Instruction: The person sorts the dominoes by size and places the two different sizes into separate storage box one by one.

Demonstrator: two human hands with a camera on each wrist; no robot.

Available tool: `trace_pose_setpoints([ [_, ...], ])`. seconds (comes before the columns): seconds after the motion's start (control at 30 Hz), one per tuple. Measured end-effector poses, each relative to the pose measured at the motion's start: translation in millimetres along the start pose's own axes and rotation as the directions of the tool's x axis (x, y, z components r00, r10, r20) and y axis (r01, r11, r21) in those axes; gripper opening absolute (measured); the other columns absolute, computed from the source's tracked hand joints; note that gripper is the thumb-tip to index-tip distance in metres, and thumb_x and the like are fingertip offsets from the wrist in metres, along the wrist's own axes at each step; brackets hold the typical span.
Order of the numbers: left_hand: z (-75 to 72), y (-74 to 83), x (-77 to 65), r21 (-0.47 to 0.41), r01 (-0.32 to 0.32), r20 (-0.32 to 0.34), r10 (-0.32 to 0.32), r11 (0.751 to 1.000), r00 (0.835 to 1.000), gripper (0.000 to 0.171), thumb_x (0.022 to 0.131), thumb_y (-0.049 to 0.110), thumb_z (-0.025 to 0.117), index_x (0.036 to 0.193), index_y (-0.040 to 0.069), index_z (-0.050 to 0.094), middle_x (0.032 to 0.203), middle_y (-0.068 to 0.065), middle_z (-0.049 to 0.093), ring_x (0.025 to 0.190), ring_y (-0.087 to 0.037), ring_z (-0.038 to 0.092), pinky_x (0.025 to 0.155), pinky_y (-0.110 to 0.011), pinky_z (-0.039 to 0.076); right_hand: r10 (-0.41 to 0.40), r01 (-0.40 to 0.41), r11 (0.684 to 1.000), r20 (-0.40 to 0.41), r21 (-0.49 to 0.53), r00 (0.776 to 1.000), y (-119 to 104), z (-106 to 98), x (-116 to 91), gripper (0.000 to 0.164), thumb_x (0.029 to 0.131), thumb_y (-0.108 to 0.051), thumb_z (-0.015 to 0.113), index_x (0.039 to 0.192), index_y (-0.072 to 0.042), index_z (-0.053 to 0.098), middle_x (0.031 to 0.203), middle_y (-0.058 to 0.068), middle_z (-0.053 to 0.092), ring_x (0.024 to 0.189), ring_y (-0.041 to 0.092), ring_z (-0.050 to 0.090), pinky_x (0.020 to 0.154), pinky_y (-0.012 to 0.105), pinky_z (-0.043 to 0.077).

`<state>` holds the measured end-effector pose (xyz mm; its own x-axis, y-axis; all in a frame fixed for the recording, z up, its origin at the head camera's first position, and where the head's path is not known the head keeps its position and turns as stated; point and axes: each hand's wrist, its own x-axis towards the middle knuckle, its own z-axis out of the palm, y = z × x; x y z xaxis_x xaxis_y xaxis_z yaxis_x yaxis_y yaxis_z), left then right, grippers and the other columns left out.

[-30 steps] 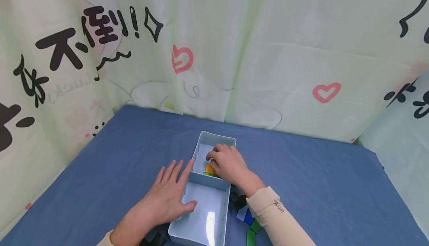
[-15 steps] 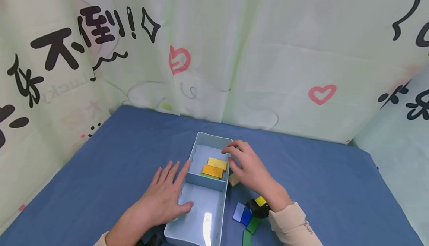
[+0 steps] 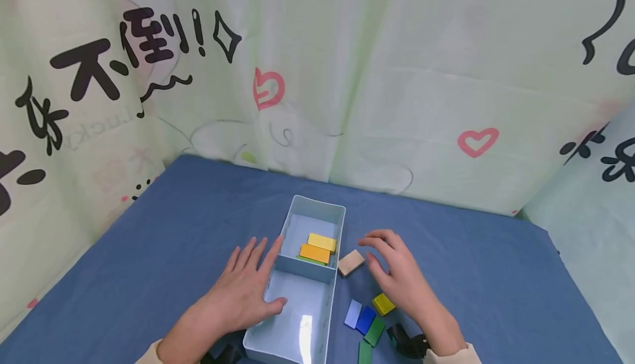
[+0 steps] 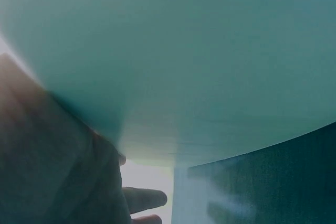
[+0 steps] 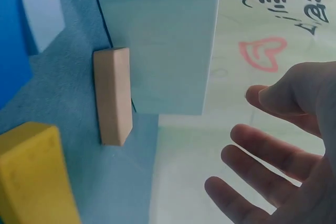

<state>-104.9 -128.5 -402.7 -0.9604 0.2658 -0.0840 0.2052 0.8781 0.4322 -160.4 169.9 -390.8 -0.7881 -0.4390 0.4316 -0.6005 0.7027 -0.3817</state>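
A light blue two-part box (image 3: 303, 276) stands on the blue cloth. In its far compartment lie a yellow block (image 3: 322, 242) and an orange block (image 3: 315, 253), with a green edge showing below the orange one. My left hand (image 3: 243, 292) rests along the box's left side, fingers spread. Empty and with loosely bent fingers, my right hand (image 3: 402, 270) hovers right of the box. Nearest to it are a tan wooden block (image 3: 351, 263) against the box's right wall and a yellow block (image 3: 383, 304). The right wrist view shows the tan block (image 5: 112, 97) beside the box wall.
Right of the near compartment lie a light blue block (image 3: 353, 314), a dark blue block (image 3: 365, 320) and two green blocks (image 3: 374, 331). A blue cloth (image 3: 476, 276) covers the table. Printed curtains (image 3: 412, 77) hang behind and at the sides.
My right hand has come out of the far compartment and moved right and toward me, uncovering the yellow and orange blocks inside and the tan block outside. My left hand stays put.
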Motion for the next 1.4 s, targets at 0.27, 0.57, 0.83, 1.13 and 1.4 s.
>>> trace_pose_setpoints([
  [0.27,0.6,-0.2,-0.7,-0.007,0.005,0.019,-0.005,1.0,1.0,0.098,0.087,0.049,0.068,0.161,0.022,0.011,0.163,-0.019,0.022,0.153,-0.041,0.013,0.12,-0.064,0.012,0.031,-0.031,1.0,-0.026,-0.004,0.999,8,3,-14,0.024,0.091,0.0,0.066,0.111,-0.013,0.07,0.117,0.002,0.061,0.107,0.02,0.059,0.083,0.043,0.054],
  [0.57,0.7,1.5,-0.4,0.003,0.002,0.01,-0.002,1.0,1.0,0.097,0.087,0.049,0.068,0.161,0.021,0.012,0.163,-0.019,0.022,0.152,-0.042,0.013,0.12,-0.064,0.012,0.086,-0.086,0.996,0.013,0.001,0.996,16,0,-16,0.021,0.093,-0.001,0.064,0.111,-0.011,0.07,0.116,0.003,0.061,0.105,0.02,0.06,0.079,0.041,0.054],
  [0.83,-1.3,0.9,0.7,0.022,0.009,-0.001,-0.009,1.0,1.0,0.098,0.086,0.049,0.069,0.161,0.02,0.012,0.162,-0.02,0.024,0.152,-0.042,0.014,0.12,-0.064,0.012,0.137,-0.137,0.991,0.058,0.0,0.989,19,-5,-17,0.02,0.094,-0.003,0.063,0.111,-0.009,0.07,0.115,0.004,0.061,0.105,0.024,0.06,0.082,0.044,0.054],
  [1.13,-2.6,2.3,1.9,0.021,0.003,0.003,-0.003,1.0,1.0,0.097,0.087,0.049,0.068,0.161,0.02,0.012,0.162,-0.02,0.023,0.152,-0.043,0.012,0.12,-0.064,0.011,0.164,-0.165,0.986,0.14,-0.007,0.976,12,10,-15,0.022,0.093,-0.006,0.065,0.114,-0.013,0.069,0.113,0.001,0.06,0.105,0.02,0.057,0.083,0.042,0.052],
  [1.4,-3.9,3.6,0.0,0.026,0.007,0.023,-0.007,1.0,1.0,0.098,0.087,0.049,0.068,0.161,0.02,0.012,0.162,-0.02,0.023,0.152,-0.043,0.013,0.119,-0.065,0.012,0.107,-0.106,0.994,0.241,-0.016,0.965,9,27,-18,0.034,0.093,-0.008,0.066,0.126,-0.01,0.064,0.138,0.011,0.056,0.127,0.034,0.051,0.101,0.052,0.048],
])
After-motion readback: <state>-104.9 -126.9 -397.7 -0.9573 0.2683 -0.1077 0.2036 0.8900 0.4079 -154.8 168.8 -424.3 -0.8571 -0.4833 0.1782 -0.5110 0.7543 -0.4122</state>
